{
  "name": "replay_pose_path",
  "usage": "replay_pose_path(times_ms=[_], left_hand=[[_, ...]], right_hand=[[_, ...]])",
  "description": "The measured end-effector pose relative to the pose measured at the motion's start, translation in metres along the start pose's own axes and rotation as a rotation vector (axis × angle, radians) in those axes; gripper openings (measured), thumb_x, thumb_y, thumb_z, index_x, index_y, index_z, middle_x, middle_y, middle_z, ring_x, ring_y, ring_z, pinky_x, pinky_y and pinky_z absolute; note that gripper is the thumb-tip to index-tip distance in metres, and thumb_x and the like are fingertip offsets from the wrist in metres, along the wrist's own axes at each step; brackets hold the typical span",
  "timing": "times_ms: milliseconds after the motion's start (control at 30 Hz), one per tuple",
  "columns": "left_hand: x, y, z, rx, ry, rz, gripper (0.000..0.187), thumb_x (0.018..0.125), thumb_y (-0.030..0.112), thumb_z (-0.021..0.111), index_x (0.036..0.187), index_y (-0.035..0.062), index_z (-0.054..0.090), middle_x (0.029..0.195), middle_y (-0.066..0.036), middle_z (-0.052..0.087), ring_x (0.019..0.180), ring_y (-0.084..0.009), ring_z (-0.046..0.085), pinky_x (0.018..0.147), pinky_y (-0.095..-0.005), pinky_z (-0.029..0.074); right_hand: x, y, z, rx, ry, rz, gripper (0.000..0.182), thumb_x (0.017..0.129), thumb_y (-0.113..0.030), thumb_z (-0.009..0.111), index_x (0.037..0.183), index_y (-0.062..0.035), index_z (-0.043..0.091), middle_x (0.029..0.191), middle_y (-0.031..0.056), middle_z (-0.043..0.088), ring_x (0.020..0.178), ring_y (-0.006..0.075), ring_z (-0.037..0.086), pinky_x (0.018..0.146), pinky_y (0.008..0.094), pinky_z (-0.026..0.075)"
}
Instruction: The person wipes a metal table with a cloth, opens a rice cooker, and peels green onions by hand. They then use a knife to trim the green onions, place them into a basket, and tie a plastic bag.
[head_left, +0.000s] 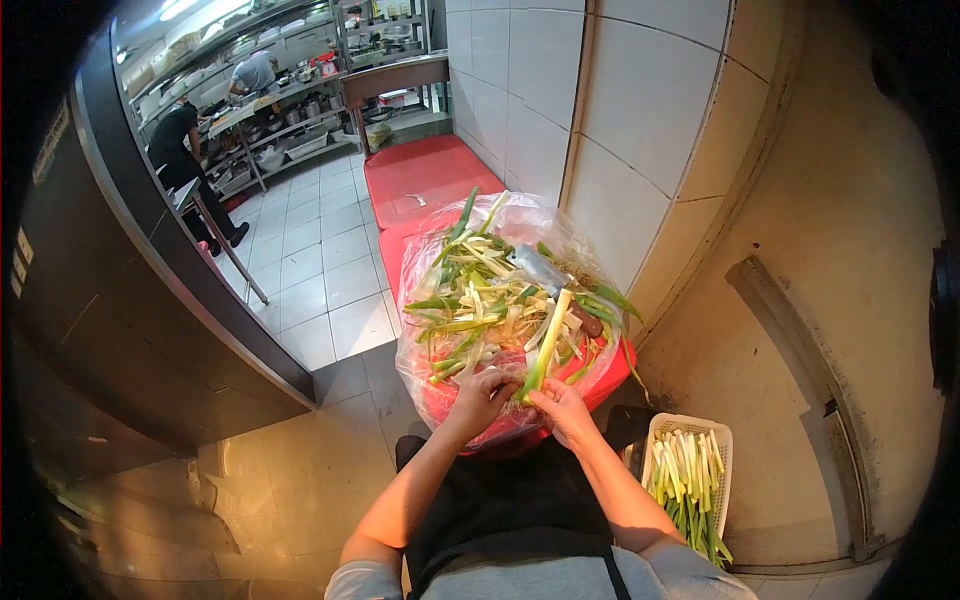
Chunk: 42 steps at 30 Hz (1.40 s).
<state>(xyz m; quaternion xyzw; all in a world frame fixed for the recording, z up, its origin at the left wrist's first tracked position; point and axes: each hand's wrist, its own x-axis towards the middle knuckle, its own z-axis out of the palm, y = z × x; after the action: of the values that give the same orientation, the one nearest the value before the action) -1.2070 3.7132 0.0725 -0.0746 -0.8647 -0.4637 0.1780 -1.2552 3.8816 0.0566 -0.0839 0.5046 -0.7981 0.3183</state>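
A thick leek stalk [549, 338] stands slanted in front of me, its pale end up and its green end down. My right hand [562, 408] is closed on the green end. My left hand [487, 395] is beside that end with fingers pinched together; what they hold is too small to make out. Under both hands, a clear plastic bag [418, 375] lies spread over a red surface, covered with leek trimmings [470, 290]. Among them rests a cleaver with a grey blade [540, 268] and a brown handle [586, 320].
A white basket [724, 480] of leeks [684, 478] stands on the floor at my right. A red lid-like surface [425, 175] lies farther ahead, by the tiled wall [640, 120]. Two people work at counters in the kitchen at the back left. A dark partition [190, 300] is on my left.
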Motion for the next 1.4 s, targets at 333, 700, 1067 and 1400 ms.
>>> replay_pose_path(times_ms=[333,700,1067,1400], left_hand=[[0.016,-0.025,0.023,-0.437,0.041,-0.337,0.031,0.085,0.008,0.059,0.112,-0.0047,0.052,0.095,-0.008,0.060,0.087,-0.0136,0.059,0.075,-0.0266,0.051],[0.009,-0.023,0.043,-0.688,0.217,-0.403,0.022,0.091,0.012,0.050,0.101,-0.0059,0.059,0.083,-0.006,0.064,0.072,-0.0103,0.059,0.065,-0.0251,0.050],[0.038,-0.059,-0.013,-0.236,0.438,-0.241,0.023,0.090,0.012,0.049,0.076,-0.0022,0.060,0.061,-0.007,0.059,0.055,-0.0133,0.060,0.052,-0.0248,0.046],[0.060,-0.088,-0.024,-0.159,0.461,-0.289,0.020,0.086,0.011,0.051,0.078,-0.0035,0.062,0.060,-0.011,0.061,0.051,-0.0159,0.060,0.050,-0.0282,0.045]], right_hand=[[-0.016,0.002,0.018,-1.145,0.290,-0.561,0.035,0.071,-0.014,0.067,0.101,-0.0025,0.055,0.078,0.0110,0.057,0.068,0.0218,0.056,0.060,0.0337,0.044],[-0.008,0.002,0.005,-0.808,0.127,-0.252,0.041,0.081,-0.010,0.062,0.118,0.0017,0.050,0.070,-0.0029,0.050,0.060,0.0056,0.048,0.055,0.0206,0.040],[-0.033,-0.017,-0.013,-0.429,-0.102,-0.022,0.038,0.087,-0.019,0.057,0.121,-0.0021,0.052,0.093,-0.0023,0.059,0.075,0.0048,0.050,0.065,0.0206,0.041],[-0.058,-0.038,-0.037,-0.318,-0.114,0.062,0.038,0.087,-0.020,0.056,0.120,-0.0013,0.052,0.089,-0.0016,0.058,0.073,0.0047,0.050,0.062,0.0192,0.043]])
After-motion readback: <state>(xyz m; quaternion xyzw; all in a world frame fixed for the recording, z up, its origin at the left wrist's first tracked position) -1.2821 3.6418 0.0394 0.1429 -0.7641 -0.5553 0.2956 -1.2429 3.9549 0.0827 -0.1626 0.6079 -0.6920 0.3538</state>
